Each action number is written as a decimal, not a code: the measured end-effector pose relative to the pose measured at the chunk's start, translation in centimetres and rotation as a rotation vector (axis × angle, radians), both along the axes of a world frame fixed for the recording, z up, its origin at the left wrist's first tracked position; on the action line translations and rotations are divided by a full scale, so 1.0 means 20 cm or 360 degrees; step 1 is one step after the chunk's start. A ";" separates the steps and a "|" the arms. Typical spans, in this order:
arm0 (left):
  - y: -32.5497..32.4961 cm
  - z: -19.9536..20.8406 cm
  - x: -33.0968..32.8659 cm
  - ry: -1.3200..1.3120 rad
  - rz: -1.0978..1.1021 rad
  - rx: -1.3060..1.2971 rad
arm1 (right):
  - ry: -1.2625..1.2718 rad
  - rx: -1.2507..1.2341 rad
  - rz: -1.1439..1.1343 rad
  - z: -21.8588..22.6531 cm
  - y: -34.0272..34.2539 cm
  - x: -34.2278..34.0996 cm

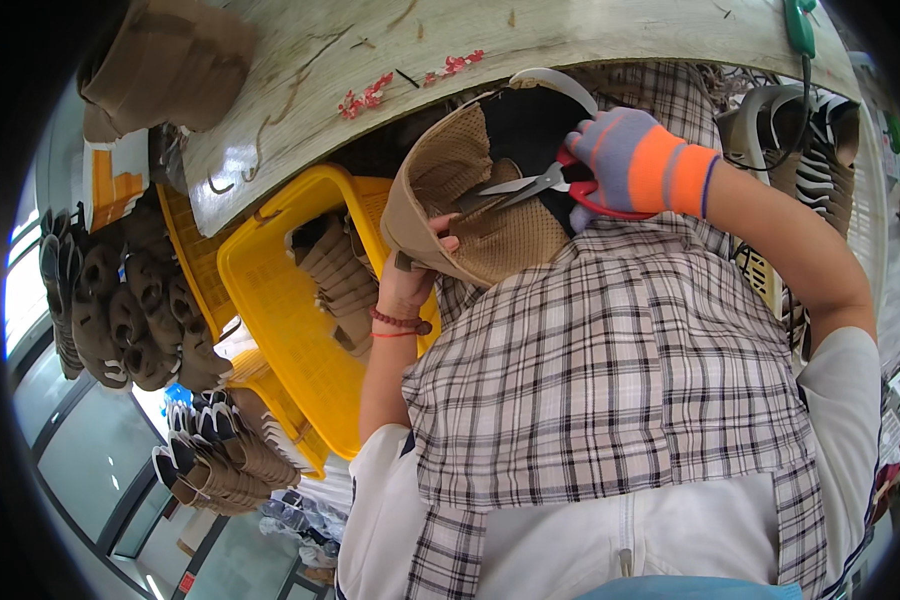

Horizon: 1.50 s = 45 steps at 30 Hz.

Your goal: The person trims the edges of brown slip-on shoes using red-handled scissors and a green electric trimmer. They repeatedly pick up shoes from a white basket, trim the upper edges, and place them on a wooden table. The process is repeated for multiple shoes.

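My left hand (410, 278) is bare and grips the lower left edge of a tan mesh piece that looks like a shoe upper (510, 235). Its fingertips show inside the piece, which has a black lining and a white curved strip at its top. Red-handled scissors (542, 182) are in my right hand (642, 165), which wears a grey and orange glove. Their blades point left, slightly apart, over the inside of the piece. Whether they touch the material I cannot tell. The piece is held above my lap, against a checked apron (590, 370).
A pale worktable (570, 35) curves across the top, with red scraps (367, 95) and thread ends on it. A yellow basket (270, 300) stands left, holding stacked tan pieces (338, 280). More brown pieces hang at far left (130, 310). A green-handled tool (800, 28) lies at upper right.
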<state>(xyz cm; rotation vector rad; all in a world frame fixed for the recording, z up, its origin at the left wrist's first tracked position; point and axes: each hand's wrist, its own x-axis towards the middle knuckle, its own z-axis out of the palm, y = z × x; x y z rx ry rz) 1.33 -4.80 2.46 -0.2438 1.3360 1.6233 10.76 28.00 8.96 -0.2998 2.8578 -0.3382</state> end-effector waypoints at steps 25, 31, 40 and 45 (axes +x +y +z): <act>0.00 -0.02 -0.01 0.0071 -0.0007 0.0048 | -0.0703 -0.0067 0.0005 0.14 -0.13 -0.12; 0.04 -0.15 -0.09 0.0448 0.0235 0.0147 | -0.1536 -0.1047 -0.0035 -0.06 0.13 -0.09; 0.10 -0.32 -0.23 0.0502 0.0178 0.0353 | -0.1866 -0.1542 -0.0031 -0.05 0.22 -0.21; 0.05 -0.31 -0.23 0.0878 -0.0175 0.0113 | -0.1862 -0.1326 -0.0008 -0.03 0.21 -0.29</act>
